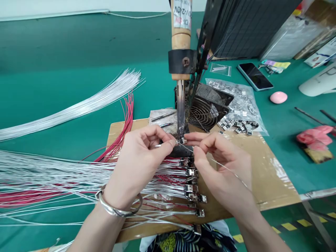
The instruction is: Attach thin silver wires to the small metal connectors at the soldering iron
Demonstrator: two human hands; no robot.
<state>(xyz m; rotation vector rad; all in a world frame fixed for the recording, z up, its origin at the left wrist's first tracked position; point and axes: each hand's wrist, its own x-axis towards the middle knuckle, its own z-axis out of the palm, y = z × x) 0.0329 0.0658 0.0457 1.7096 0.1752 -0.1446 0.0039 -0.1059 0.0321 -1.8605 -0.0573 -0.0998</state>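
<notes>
A wooden-handled soldering iron [181,101] is clamped upright, tip down. Under its tip sits a small metal connector [183,140]. My left hand [143,150] is closed just left of the tip, thumb and forefinger pinching a white wire [157,145] at the connector. On the right, my right hand [223,164] pinches a thin solder wire [231,171] between thumb and forefinger, its end reaching toward the tip. Other fingers of this hand extend to the connector's right side. The exact contact at the tip is too small to make out.
Below my hands, several wired connectors [191,189] lie on the cardboard [262,168]. White wires [78,113] and red wires [128,112] spread left. Behind are a fan [203,112], a bag of connectors [236,94] and loose connectors [238,125]. A phone [255,76] and mug [319,82] stand right.
</notes>
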